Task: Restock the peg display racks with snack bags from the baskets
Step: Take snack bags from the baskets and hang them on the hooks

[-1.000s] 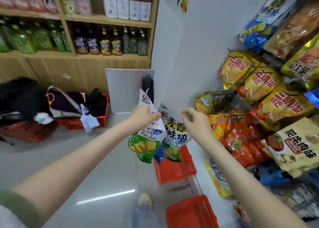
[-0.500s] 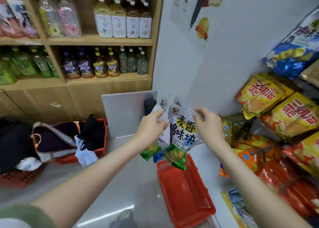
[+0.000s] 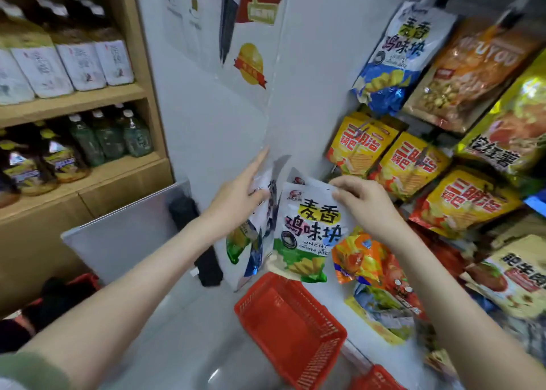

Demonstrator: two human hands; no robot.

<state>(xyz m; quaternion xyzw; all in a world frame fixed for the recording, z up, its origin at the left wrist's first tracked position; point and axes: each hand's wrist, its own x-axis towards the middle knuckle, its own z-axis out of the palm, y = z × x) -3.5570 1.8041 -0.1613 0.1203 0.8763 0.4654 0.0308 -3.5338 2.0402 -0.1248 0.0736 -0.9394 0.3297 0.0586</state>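
My right hand (image 3: 365, 205) pinches the top edge of a white-and-green snack bag (image 3: 307, 233) with black and yellow lettering, held upright in front of the white wall. My left hand (image 3: 239, 200) holds several more bags (image 3: 255, 236) of the same kind against its palm with the thumb, the index finger pointing up. Both hands hover above an empty red basket (image 3: 291, 327) on the floor. To the right, the peg rack carries a matching white-and-blue bag (image 3: 401, 56) at the top and yellow bags (image 3: 410, 165) below it.
A wooden shelf (image 3: 74, 103) with drink bottles stands at the left. A grey panel (image 3: 127, 236) leans against the wall. Another red basket (image 3: 375, 378) shows at the bottom edge. More snack bags hang and lie along the right side (image 3: 502, 129).
Both hands have risen with the bags and my view has tilted up toward the rack. The green bag in my right hand has drawn apart from the stack in my left.
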